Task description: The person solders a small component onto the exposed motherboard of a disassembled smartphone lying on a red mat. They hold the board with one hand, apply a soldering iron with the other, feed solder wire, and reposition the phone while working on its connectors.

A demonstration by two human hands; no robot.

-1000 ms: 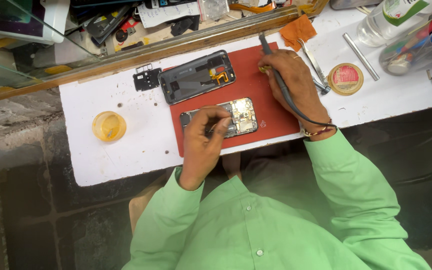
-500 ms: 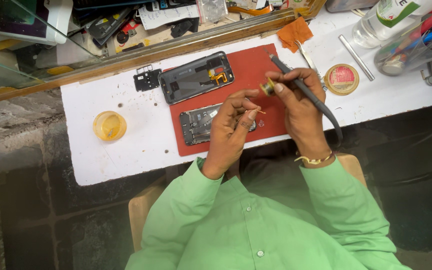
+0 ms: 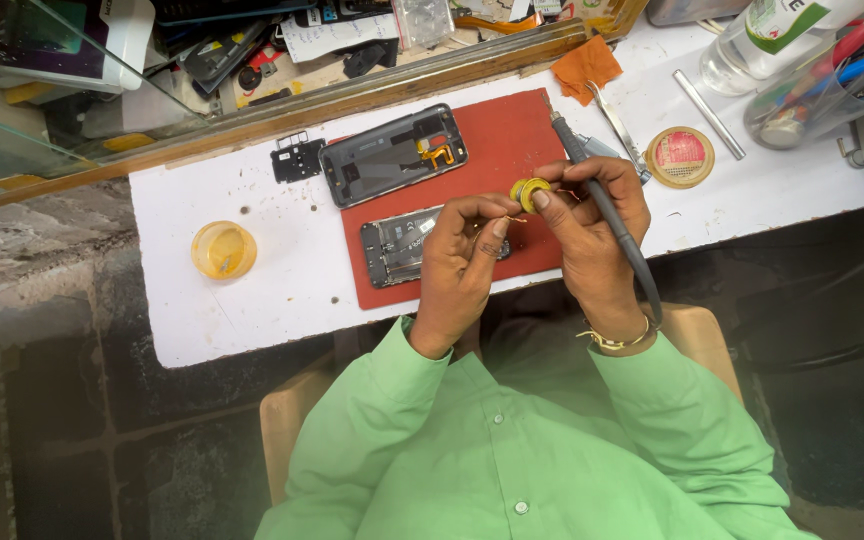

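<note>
The right hand (image 3: 592, 215) is gripping a thin grey soldering pen (image 3: 592, 190) and pinching a small yellow roll (image 3: 529, 190) above the red mat (image 3: 512, 140), mid bench. The left hand (image 3: 462, 250) is pinching its thin end; it looks light and bendy, best held by its rim

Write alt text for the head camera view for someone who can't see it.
A person in a green shirt holds a small yellow spool between both hands, the right hand also gripping a soldering iron, the left hand above an opened phone on a red mat. A phone back shell lies beyond on the white table.
</note>
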